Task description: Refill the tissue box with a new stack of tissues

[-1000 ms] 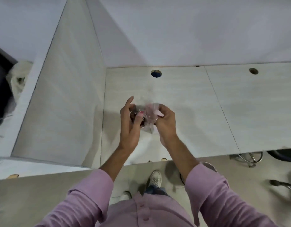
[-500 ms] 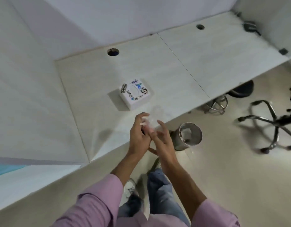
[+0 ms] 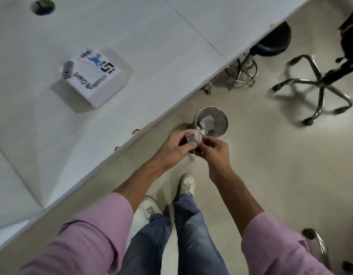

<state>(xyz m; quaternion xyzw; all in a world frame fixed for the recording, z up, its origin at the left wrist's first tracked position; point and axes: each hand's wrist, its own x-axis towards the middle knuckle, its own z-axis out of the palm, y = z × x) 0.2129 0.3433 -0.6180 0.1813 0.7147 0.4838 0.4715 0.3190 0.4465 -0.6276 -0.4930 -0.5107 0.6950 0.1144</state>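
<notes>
Tissue box (image 3: 92, 76): white cube with printed logos on its top face, standing on the desk (image 3: 155, 36), far and to the left of both hands, well apart from them. No hand touches it. The top opening is hard to read through the blur.

Head view. Both hands are out over the floor (image 3: 271, 175), just right of the desk edge. Left hand (image 3: 171, 149): grip closed, fingers curled round a crumpled clear wrapper (image 3: 197, 134); something dark sits under its fingers, and I cannot tell what. Right hand (image 3: 213, 150): grip pinched on the same wrapper from the right. The hands touch at the wrapper.

Round metal bin (image 3: 223, 124) stands on the floor just beyond the hands, with white scraps inside. A black stool (image 3: 273, 39) is half under the desk at far right, with a chrome chair base (image 3: 318, 84) right of it.
</notes>
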